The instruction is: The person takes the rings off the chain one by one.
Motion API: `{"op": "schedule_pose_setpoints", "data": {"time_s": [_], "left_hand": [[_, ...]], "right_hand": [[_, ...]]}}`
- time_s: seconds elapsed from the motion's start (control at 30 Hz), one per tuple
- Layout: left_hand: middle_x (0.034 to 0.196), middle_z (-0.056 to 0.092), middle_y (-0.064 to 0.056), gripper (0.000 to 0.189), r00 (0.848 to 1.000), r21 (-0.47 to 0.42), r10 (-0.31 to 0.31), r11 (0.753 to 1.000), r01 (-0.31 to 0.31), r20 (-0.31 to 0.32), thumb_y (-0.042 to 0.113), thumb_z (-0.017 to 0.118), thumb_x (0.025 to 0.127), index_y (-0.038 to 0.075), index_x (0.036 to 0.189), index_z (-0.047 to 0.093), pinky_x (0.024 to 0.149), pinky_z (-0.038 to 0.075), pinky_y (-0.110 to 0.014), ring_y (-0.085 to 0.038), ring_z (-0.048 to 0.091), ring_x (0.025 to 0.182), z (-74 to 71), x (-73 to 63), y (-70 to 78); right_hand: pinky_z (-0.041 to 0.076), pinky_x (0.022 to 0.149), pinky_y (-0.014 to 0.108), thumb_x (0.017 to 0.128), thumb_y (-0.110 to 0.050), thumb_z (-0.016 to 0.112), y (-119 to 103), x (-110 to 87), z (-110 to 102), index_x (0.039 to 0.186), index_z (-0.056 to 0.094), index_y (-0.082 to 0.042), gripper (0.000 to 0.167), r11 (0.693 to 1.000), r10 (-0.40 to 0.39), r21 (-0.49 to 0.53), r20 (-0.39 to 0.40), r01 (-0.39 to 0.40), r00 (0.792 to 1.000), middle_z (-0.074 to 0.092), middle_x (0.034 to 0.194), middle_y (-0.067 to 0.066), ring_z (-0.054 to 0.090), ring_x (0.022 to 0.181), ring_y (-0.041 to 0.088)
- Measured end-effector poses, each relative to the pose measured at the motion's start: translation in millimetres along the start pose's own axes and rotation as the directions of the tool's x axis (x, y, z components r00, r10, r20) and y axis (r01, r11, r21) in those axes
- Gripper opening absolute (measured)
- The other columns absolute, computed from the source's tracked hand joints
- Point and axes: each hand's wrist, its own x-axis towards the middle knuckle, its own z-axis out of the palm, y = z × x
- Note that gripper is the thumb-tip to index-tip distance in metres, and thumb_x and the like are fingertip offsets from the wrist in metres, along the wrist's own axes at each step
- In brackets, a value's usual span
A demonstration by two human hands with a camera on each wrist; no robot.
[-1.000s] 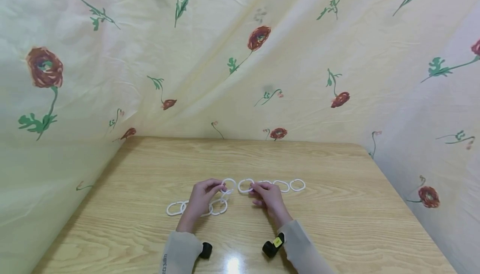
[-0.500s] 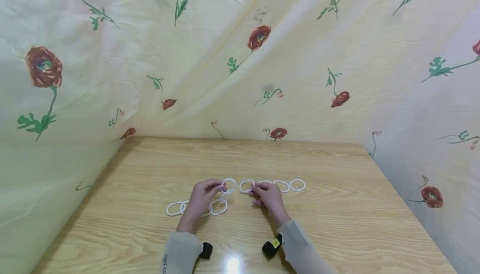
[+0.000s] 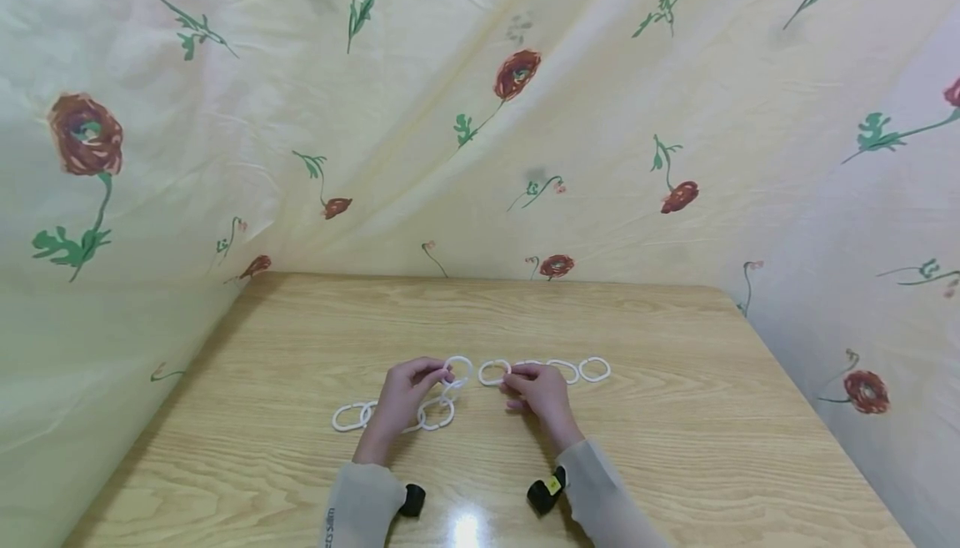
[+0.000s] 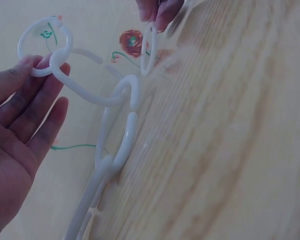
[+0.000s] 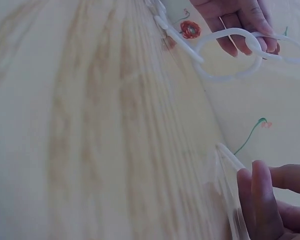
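Note:
My left hand [image 3: 403,394] pinches the end link [image 4: 21,44] of a white plastic chain between thumb and fingers, raised off the table. From it the chain [image 4: 82,93] slopes down to further joined links [image 3: 348,429] on the table, partly hidden behind the left hand and wrist. Facing it, my right hand [image 3: 543,394] pinches a single white oval link [image 3: 481,374] by its right side. A small gap separates this link from the chain's end link in the head view. In the left wrist view, the end link shows a narrow slit at its upper right.
Just right of the right hand, loose white links lie in a row on the wooden table [image 3: 675,448], among them an oval link [image 3: 576,373] and a rounder link [image 3: 609,370]. Floral cloth [image 3: 420,114] hangs behind the table and along both sides.
The link in my right hand has shifted very slightly to the right, away from the chain's end. My left hand and the chain have stayed in place.

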Motion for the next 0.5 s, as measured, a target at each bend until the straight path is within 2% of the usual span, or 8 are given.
{"op": "schedule_pose_setpoints", "data": {"time_s": [0.27,0.5], "left_hand": [[0.093,0.072,-0.020,0.017,1.000,-0.005,0.003,1.000,-0.003,-0.016,0.005,0.062,0.092,-0.008,0.102,0.069,0.088,0.057,-0.040,-0.005,0.067,0.083,1.5,0.2,-0.3],[0.094,0.072,-0.021,0.018,1.000,-0.018,-0.016,1.000,0.015,-0.016,0.005,0.062,0.092,-0.009,0.102,0.068,0.089,0.056,-0.040,-0.011,0.069,0.085,1.1,-0.2,2.3]], "right_hand": [[0.058,0.054,0.023,0.088,0.004,0.064,2.2,2.2,-3.6,0.104,0.066,0.013,0.019,0.999,0.009,-0.034,-0.019,-0.009,1.000,0.073,0.081,0.016,0.068,0.067,0.011],[0.059,0.055,0.027,0.088,0.002,0.064,-2.1,0.0,-5.8,0.108,0.065,0.014,0.023,0.998,-0.033,-0.062,-0.008,0.032,0.999,0.073,0.087,0.023,0.070,0.071,0.016]]}}
